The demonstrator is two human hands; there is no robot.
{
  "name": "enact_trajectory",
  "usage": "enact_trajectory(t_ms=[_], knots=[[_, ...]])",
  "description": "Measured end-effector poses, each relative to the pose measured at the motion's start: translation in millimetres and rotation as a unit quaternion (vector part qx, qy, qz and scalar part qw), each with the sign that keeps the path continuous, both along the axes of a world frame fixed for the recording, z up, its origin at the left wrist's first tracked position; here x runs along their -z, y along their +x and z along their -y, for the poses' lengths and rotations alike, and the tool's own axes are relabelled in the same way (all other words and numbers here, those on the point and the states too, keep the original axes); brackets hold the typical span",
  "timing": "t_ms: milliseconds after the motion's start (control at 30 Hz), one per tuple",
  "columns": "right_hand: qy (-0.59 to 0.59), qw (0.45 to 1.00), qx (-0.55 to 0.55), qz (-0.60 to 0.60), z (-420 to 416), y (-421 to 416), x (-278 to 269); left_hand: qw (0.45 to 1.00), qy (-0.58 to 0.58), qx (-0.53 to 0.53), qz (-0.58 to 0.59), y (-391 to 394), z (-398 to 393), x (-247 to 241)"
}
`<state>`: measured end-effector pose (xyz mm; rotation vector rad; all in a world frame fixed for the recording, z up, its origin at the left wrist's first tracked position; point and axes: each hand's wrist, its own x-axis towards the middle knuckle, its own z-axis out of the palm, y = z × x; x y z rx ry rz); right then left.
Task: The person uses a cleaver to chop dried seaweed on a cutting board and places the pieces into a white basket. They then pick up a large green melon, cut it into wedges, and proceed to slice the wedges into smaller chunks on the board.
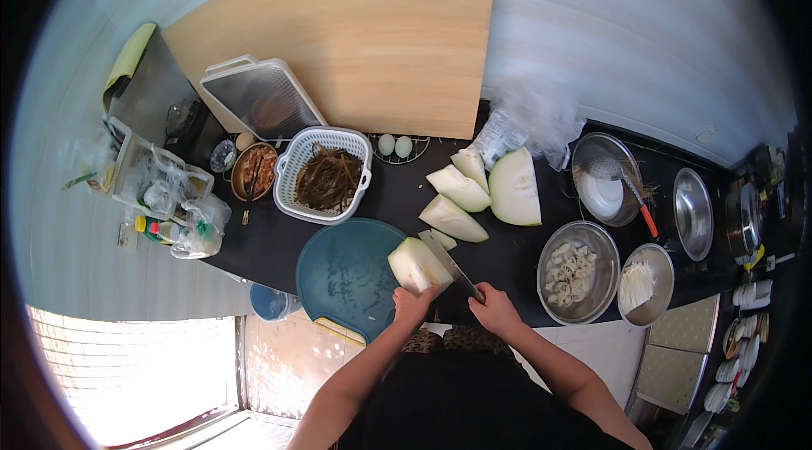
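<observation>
My left hand [411,306] steadies a thick chunk of winter melon [413,263] at its near side. The chunk lies at the right edge of a round teal cutting board [342,272]. In my right hand [497,310] is the handle of a kitchen knife [458,271], with its blade along the chunk's right side. A small strip of melon rind [443,239] lies beyond the blade. Farther back on the black counter are melon wedges [453,218] and a large green-skinned melon piece [515,188].
A white basket [284,187] of dark shredded food and a bowl of meat [255,171] with chopsticks stand left. Two eggs [394,146] sit on a wire rack. Steel bowls [544,298] stand right, with a slotted ladle [637,193] and enoki-like strands [636,285]. A large wooden board [355,37] leans behind.
</observation>
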<state>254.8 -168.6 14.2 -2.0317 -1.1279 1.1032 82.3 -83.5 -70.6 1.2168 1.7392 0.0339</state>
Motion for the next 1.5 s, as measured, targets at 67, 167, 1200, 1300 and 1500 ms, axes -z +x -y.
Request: enact_trajectory(t_ms=[67,167,1200,1300,1500], knots=[[-0.007,1.000,-0.027,0.000,-5.1,-4.2,-9.3,0.999,-0.018,0.040,0.013,-9.7,-4.4,-13.3],[-0.009,0.998,-0.058,0.013,-12.6,-13.2,-19.5,0.996,0.018,0.057,0.061,-30.8,-10.9,1.7],[-0.152,0.964,-0.137,0.167,-72.0,-65.7,10.4,0.966,0.209,0.084,0.130,-31.6,-23.9,37.1],[-0.174,0.955,-0.154,0.183,-82.6,-64.6,10.3,0.968,0.199,0.081,0.133,-32.0,-24.3,37.2],[-0.195,0.940,-0.178,0.214,-87.1,-67.3,25.7,0.962,0.228,0.091,0.120,-37.5,-25.1,23.0]])
